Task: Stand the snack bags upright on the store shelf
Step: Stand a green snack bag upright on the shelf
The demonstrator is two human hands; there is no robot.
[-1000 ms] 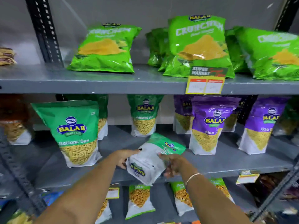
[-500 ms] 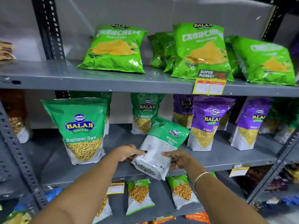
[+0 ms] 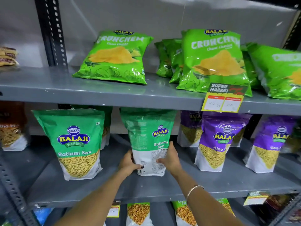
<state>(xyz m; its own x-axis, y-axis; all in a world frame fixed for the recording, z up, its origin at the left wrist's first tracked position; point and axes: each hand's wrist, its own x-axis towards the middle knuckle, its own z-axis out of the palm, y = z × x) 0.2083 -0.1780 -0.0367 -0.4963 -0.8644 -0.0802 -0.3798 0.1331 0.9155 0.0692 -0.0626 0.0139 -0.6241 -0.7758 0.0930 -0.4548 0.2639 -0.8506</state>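
I saw both hands clamped on one green sev bag point(image 3: 147, 139), standing upright on the middle shelf point(image 3: 162, 190) with its printed back toward me. The left hand point(image 3: 128, 163) gripped its lower left edge, thumb across the white base; the right hand point(image 3: 171, 158) wrapped its lower right side, fingers pressed to the panel. Left of it stood one green bag point(image 3: 73, 144) facing front, with another partly hidden behind. To the right I counted three purple bags point(image 3: 219, 141), one half hidden at the far back. On the top shelf point(image 3: 114, 93) I made out four big Crunchem bags point(image 3: 114, 57) clearly, with some smaller ones behind. One yellow price tag point(image 3: 223, 99) hung from that shelf's edge.
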